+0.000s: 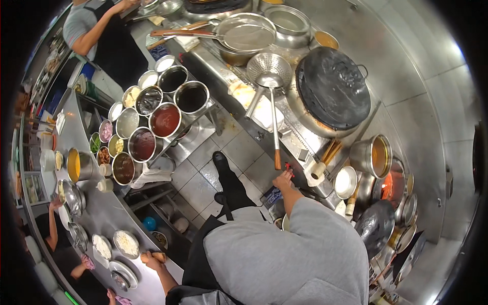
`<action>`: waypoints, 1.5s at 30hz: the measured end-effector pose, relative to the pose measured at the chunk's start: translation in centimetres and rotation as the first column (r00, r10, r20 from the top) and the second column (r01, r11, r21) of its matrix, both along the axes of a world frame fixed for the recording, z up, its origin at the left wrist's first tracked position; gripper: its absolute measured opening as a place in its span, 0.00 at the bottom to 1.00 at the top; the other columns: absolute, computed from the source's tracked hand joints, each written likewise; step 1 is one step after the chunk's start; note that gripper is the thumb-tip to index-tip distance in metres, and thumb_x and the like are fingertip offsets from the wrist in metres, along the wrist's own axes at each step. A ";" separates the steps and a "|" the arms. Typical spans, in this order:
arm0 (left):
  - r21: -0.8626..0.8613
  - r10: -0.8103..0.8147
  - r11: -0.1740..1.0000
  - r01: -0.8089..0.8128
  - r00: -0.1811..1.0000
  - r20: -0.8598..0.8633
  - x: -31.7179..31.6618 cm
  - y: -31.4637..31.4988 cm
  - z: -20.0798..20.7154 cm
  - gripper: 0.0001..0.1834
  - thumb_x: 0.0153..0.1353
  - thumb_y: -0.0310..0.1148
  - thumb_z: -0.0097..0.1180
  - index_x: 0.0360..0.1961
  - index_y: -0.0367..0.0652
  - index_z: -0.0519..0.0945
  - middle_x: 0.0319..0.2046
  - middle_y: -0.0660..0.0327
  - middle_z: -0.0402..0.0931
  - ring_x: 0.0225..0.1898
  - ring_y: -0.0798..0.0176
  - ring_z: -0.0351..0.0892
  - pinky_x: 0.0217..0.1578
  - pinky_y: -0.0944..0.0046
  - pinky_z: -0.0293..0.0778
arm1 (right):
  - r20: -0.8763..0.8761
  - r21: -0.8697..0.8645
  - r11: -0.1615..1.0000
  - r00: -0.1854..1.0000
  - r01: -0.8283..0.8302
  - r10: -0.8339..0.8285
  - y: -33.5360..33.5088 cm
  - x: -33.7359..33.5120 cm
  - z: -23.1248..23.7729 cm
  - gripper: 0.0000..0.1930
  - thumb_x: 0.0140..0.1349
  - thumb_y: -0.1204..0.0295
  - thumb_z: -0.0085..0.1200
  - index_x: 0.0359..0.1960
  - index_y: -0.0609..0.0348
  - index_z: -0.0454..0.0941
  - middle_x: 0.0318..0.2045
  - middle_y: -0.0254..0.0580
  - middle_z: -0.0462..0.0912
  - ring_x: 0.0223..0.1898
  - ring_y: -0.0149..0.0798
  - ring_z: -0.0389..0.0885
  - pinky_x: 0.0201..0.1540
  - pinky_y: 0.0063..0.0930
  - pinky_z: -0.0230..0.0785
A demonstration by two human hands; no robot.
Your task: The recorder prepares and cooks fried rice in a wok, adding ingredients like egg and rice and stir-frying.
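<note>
1. Brown handle (160,256) sits in the person's left hand (151,260), between 7 and 8 o'clock from the middle of the view, at the edge of the steel counter (108,213). The fingers are curled around it; what it belongs to cannot be made out.

2. Around the left hand, a heap of pale shredded food (125,244) lies near at 10 o'clock, with a second pale heap (102,247) beyond it. A silver oval plate (130,272) is near at 8 o'clock.

3. The person's right hand (283,178) is at 4 o'clock from the middle, at the front edge of the stove. Its fingers look bent and meet the line of a small red knob (287,166) at 1 o'clock; one cannot tell whether they pinch it or are only just beside it.

4. From the right hand, a long-stemmed ladle (275,119) reaches up toward 12 o'clock, its bowl resting in a perforated strainer (262,62). A bundle of thin sticks (332,151) lies at 2 o'clock.

5. From the middle of the view, a large blackened pan (330,91) sits at 2 o'clock, and a steel pot (360,152) of orange liquid at 3 o'clock.

6. Red sauce (165,120) stands at 10 o'clock, and a co-worker (119,48) in a dark apron is farther out that way. Another worker's hand (79,270), at 8 o'clock, holds a pink cloth (88,262).
</note>
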State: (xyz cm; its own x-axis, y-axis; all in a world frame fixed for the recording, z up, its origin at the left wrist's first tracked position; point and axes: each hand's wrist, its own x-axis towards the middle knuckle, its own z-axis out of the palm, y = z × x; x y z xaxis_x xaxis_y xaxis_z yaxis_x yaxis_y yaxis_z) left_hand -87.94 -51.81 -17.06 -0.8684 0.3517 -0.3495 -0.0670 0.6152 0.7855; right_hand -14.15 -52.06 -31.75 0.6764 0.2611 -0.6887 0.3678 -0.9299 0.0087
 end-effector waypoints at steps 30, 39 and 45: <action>-0.077 0.091 0.989 -0.125 0.935 -0.344 5.6 0.7 2.6 0.32 0.46 0.41 0.65 0.51 0.41 0.69 0.42 0.42 0.79 0.44 0.38 0.79 0.47 0.47 0.74 | -0.441 0.452 0.833 0.732 -0.319 0.520 3.5 2.4 -15.4 0.17 0.59 0.63 0.56 0.40 0.67 0.81 0.35 0.46 0.83 0.35 0.41 0.79 0.39 0.41 0.71; -0.031 0.188 0.978 -0.207 0.935 -0.300 5.9 -0.6 5.0 0.28 0.46 0.41 0.64 0.46 0.39 0.67 0.38 0.41 0.79 0.42 0.37 0.79 0.43 0.46 0.74 | -0.576 0.739 0.594 0.160 -0.318 0.802 15.6 -25.3 25.6 0.09 0.67 0.66 0.54 0.36 0.60 0.78 0.22 0.29 0.74 0.27 0.23 0.69 0.29 0.21 0.62; 0.036 0.217 0.976 -0.215 0.938 -0.272 5.6 -0.6 4.2 0.28 0.46 0.41 0.64 0.45 0.38 0.69 0.39 0.40 0.79 0.43 0.37 0.79 0.43 0.47 0.75 | -0.384 0.787 0.138 -0.302 -0.602 0.873 12.9 -31.2 38.7 0.19 0.64 0.63 0.58 0.20 0.61 0.69 0.13 0.29 0.63 0.18 0.24 0.58 0.21 0.25 0.53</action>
